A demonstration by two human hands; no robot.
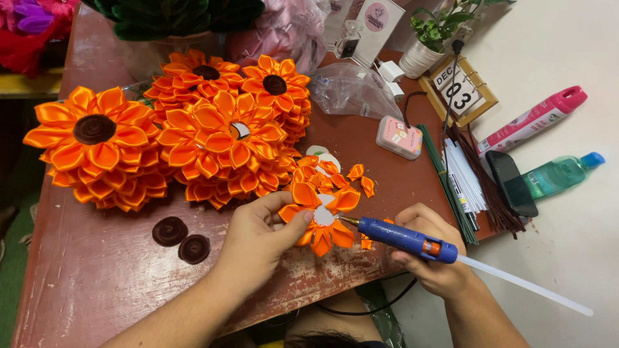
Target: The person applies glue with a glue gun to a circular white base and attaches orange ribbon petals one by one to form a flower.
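The left hand (pixel 258 235) pinches a half-made orange ribbon flower (pixel 320 216) between thumb and fingers, low over the near edge of the worn red table (pixel 97 277). The right hand (pixel 429 248) is wrapped tight around a blue glue gun (pixel 406 238), its tip touching the flower's white centre disc. Judging by the gaps, only part of the petal ring is stuck on — the top and right side look sparse, and no dark centre is fitted yet.

Two brown ribbon coils (pixel 182 240) lie to the left, likely centres waiting. Loose orange petals (pixel 361 180) sit just beyond the flower. Further back, a pile of finished flowers (pixel 193 135) fills the left half; most carry brown centres, one shows white in the middle.

To the right: a small pink rounded box (pixel 400 137) with stickers, a clear plastic bag (pixel 351 90), a wooden-framed block calendar (pixel 459 89), a pink tube (pixel 535 119) and a green bottle with a blue cap (pixel 560 174) — both lying on the white surface beside a dark phone (pixel 510 183). At the far edge, a white card with a pink round mark (pixel 375 22).
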